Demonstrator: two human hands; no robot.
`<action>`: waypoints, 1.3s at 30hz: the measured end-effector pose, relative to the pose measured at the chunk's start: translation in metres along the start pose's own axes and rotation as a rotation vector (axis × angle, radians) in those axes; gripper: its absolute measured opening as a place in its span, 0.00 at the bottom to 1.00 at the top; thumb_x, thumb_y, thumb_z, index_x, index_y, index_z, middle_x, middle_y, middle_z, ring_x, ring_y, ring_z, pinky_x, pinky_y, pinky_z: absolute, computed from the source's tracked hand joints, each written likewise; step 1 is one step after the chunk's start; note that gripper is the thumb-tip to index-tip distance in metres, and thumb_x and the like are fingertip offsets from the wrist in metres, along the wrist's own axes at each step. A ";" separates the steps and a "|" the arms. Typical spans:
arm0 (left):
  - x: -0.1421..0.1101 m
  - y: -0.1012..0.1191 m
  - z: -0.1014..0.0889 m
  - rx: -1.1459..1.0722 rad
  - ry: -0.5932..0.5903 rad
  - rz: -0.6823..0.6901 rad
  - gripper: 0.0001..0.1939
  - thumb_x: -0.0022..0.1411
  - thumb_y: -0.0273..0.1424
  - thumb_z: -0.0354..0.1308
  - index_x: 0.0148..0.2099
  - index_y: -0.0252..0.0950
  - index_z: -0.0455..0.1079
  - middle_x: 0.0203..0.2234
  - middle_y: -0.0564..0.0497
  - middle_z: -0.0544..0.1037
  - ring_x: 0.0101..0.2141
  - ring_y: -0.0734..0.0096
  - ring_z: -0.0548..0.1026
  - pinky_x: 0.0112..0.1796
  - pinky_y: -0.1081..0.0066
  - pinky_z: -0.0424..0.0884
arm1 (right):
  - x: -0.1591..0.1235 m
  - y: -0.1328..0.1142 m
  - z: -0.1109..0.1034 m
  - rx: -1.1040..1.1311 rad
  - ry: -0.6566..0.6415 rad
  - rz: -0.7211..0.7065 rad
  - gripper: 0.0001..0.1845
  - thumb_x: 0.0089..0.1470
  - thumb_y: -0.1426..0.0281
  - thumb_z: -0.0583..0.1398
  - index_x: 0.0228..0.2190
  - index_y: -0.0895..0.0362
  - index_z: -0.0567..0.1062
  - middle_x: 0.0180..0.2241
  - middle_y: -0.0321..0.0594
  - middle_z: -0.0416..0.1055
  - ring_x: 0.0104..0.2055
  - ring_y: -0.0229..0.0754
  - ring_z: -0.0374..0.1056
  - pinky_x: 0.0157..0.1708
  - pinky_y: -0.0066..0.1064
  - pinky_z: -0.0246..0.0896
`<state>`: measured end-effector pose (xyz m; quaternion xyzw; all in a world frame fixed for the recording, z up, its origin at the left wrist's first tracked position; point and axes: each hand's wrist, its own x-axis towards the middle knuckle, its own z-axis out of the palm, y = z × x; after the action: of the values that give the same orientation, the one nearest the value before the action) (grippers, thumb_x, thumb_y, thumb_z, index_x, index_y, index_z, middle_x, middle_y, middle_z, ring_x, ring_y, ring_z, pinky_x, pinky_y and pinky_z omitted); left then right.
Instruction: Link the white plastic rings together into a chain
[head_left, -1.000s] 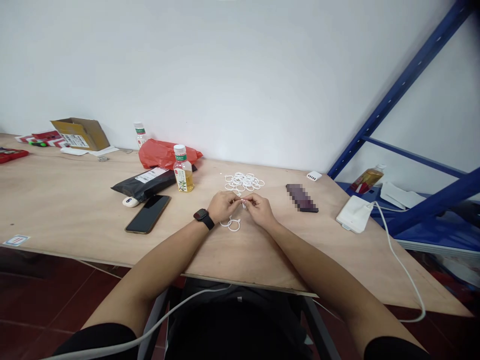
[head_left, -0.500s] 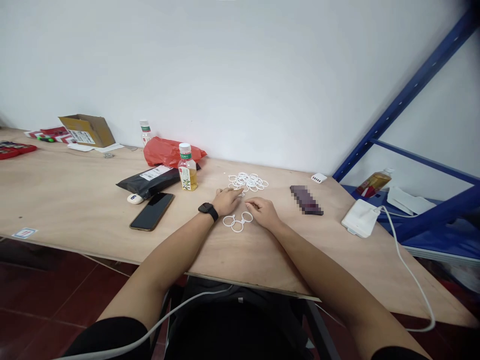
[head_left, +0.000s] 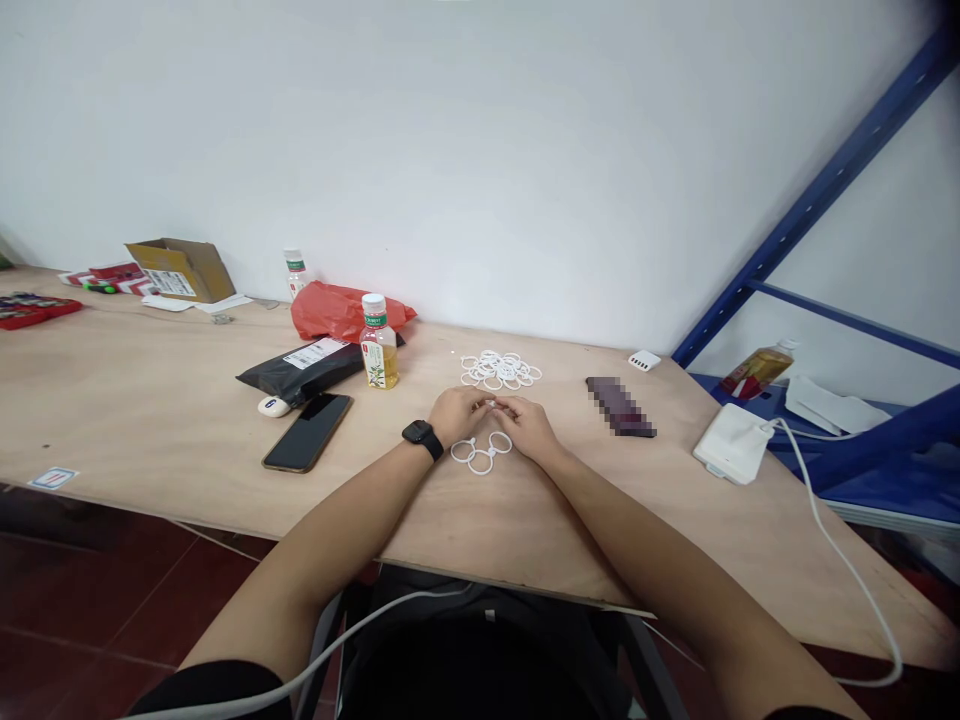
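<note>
Head view: on the near side of the pile of white rings (head_left: 501, 370), three thin, round, smooth-looking rings (head_left: 491, 453) lie touching on the grained wooden table (head_left: 450, 525); whether they are joined is unclear. Just beyond them, short of the pile, the left hand (head_left: 457, 412) and right hand (head_left: 528, 425) curl almost closed, both seeming to pinch a small white piece (head_left: 491, 403), mostly hidden. Such a tiny piece could slip if the pinch loosens, and a lowered hand could scatter the three. Left of the pile stand a see-through bottle (head_left: 379, 352) and, farther back, a crinkled red bag (head_left: 334, 312).
</note>
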<state>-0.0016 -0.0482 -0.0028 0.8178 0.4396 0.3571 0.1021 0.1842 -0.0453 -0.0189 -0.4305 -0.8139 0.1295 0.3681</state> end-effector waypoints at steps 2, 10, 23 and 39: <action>-0.001 0.003 0.000 -0.088 0.043 -0.026 0.10 0.63 0.33 0.58 0.44 0.38 0.78 0.36 0.49 0.82 0.35 0.67 0.78 0.39 0.69 0.71 | -0.002 -0.005 -0.003 0.032 0.066 -0.025 0.12 0.58 0.69 0.57 0.42 0.52 0.78 0.40 0.41 0.78 0.40 0.44 0.73 0.41 0.35 0.66; -0.004 0.003 0.002 -0.401 0.090 -0.115 0.11 0.59 0.37 0.63 0.34 0.34 0.77 0.27 0.50 0.81 0.28 0.72 0.76 0.32 0.73 0.70 | -0.003 -0.018 -0.010 0.072 0.137 -0.070 0.11 0.59 0.69 0.56 0.36 0.53 0.79 0.35 0.40 0.78 0.37 0.44 0.73 0.39 0.34 0.66; -0.004 0.006 -0.027 -0.149 -0.011 0.145 0.04 0.58 0.31 0.61 0.33 0.38 0.75 0.38 0.48 0.78 0.41 0.64 0.74 0.49 0.62 0.67 | 0.020 0.018 -0.001 -0.076 0.094 0.088 0.16 0.60 0.68 0.54 0.47 0.52 0.76 0.44 0.42 0.77 0.44 0.46 0.72 0.43 0.37 0.65; -0.004 -0.019 -0.005 -0.306 0.070 -0.208 0.19 0.65 0.42 0.52 0.47 0.33 0.75 0.40 0.44 0.80 0.38 0.64 0.77 0.41 0.67 0.72 | 0.012 0.005 -0.005 -0.129 -0.127 -0.165 0.11 0.63 0.69 0.53 0.38 0.53 0.76 0.36 0.40 0.74 0.39 0.42 0.68 0.40 0.31 0.61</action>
<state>-0.0186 -0.0409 -0.0109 0.7300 0.4657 0.4356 0.2460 0.1864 -0.0336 -0.0125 -0.3760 -0.8748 0.0731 0.2966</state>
